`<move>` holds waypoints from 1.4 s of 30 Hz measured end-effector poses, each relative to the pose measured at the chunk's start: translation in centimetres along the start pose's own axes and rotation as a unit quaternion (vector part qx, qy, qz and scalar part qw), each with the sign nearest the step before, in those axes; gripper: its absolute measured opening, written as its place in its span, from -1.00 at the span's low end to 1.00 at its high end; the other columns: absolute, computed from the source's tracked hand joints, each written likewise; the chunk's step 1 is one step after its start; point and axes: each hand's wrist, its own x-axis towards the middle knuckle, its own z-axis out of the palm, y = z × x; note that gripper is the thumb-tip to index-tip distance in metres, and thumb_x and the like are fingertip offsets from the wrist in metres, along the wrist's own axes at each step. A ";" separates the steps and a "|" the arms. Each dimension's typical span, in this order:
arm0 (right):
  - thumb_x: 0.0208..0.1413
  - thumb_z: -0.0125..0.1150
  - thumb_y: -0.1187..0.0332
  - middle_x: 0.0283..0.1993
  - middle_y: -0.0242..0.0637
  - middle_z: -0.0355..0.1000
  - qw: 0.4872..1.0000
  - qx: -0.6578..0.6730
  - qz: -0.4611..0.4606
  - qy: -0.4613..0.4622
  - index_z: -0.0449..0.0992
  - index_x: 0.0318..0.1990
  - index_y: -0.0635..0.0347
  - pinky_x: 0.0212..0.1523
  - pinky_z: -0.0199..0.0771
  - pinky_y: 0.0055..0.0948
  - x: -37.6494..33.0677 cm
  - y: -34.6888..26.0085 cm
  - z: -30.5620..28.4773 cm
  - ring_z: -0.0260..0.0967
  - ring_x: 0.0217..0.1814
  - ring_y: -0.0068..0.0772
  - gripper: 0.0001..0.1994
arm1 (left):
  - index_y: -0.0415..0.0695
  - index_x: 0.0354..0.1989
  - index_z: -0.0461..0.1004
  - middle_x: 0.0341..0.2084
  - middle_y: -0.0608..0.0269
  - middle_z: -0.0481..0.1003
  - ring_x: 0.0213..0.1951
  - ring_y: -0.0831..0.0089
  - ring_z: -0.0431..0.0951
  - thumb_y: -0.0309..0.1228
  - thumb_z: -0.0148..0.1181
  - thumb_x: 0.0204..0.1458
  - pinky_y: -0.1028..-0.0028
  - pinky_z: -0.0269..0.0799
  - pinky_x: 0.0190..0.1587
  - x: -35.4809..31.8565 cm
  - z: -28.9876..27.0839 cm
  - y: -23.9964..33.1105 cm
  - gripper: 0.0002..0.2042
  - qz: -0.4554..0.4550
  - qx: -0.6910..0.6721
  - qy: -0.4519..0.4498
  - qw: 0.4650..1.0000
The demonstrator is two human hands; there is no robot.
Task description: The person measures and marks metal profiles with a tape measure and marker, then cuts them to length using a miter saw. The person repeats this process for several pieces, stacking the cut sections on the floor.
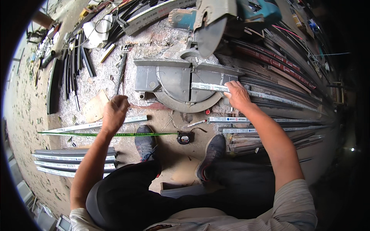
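My right hand [238, 95] is closed around a long metal profile strip [210, 87] with a white printed film. The strip's left end lies on the grey table of a mitre saw [169, 79], just past the slot. Its other end runs off to the right. The saw's round blade [211, 36] is raised above the table. My left hand [115, 111] is in the air left of the saw, fingers curled together; anything inside them is hidden. Below it lies another film-covered strip [131, 120]. A tape measure [185, 137] rests on the floor, its green tape [104, 134] pulled out leftward.
Several cut profiles [75, 158] lie stacked at the lower left. More strips [246, 120] and dark bars lie on the right. A marker pen [197, 123] and a red ring [207, 112] are before the saw. Black offcuts [86, 61] lie at the left. My shoes [212, 154] flank the tape measure.
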 end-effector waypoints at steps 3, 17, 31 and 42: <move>0.17 0.40 0.40 0.03 -0.18 0.50 1.000 -0.011 -0.003 0.024 0.52 0.01 0.19 0.21 0.45 -0.06 0.7 -0.6 0.6 0.42 0.16 0.00 -0.72 | -0.40 0.16 0.53 -0.15 0.02 0.67 -0.15 0.39 0.64 -0.33 0.18 0.40 0.41 0.60 -0.04 -1.5 2.1 -4.4 -0.65 -0.043 -0.044 -0.042 0.997; 0.28 0.39 0.19 0.07 -0.22 0.58 0.968 0.161 -0.080 0.177 0.65 0.06 0.11 0.11 0.53 -0.11 5.8 -17.0 6.0 0.52 0.08 -0.11 -0.70 | -0.41 0.05 0.55 -0.29 0.17 0.65 -0.26 0.52 0.60 -0.37 0.16 0.39 0.47 0.55 -0.13 -2.4 3.7 -8.7 -0.71 -0.134 -0.118 -0.057 0.982; 0.43 0.07 0.09 0.30 0.11 0.45 0.958 0.117 0.105 0.239 0.60 0.27 0.10 0.39 0.29 0.03 8.2 -16.1 7.1 0.39 0.31 0.20 -0.57 | -0.39 0.01 0.56 -0.30 0.16 0.64 -0.30 0.51 0.57 -0.36 0.15 0.41 0.48 0.53 -0.17 -3.5 3.9 -10.8 -0.73 -0.148 -0.126 -0.050 0.980; 0.31 0.34 0.38 -0.21 -0.16 0.57 0.865 0.353 0.150 0.323 0.54 -0.10 0.22 -0.03 0.52 -0.26 4.1 -17.1 6.8 0.54 -0.15 -0.19 -0.85 | -0.40 -0.07 0.58 -0.40 0.24 0.60 -0.37 0.57 0.51 -0.37 0.17 0.35 0.51 0.46 -0.27 -3.6 4.6 -12.7 -0.73 -0.138 -0.099 -0.033 0.985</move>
